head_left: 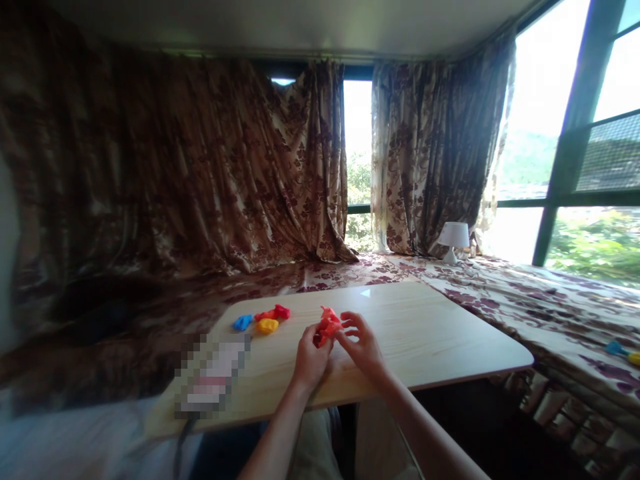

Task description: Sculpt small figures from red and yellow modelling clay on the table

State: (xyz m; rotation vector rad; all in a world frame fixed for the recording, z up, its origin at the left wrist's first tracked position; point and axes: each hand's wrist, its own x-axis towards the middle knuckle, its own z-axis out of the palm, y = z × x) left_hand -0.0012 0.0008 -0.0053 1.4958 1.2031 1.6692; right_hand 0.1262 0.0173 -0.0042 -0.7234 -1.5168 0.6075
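Both my hands meet over the middle of a light wooden table [440, 333]. My left hand [311, 359] is closed round the lower part of a small red plastic toy [327, 325]. My right hand [361, 343] pinches the same red toy from the right side with its fingertips. Further left on the table lie a blue piece [243, 323], a yellow piece [267, 326] and a red piece [274, 313], close together and apart from my hands.
A blurred-out flat object [213, 373] lies on the table's left front part. A floral-covered ledge [550, 300] surrounds the table, with a small white lamp [454, 240] at the back right and small blue and yellow pieces [623, 352] at far right. Patterned curtains hang behind.
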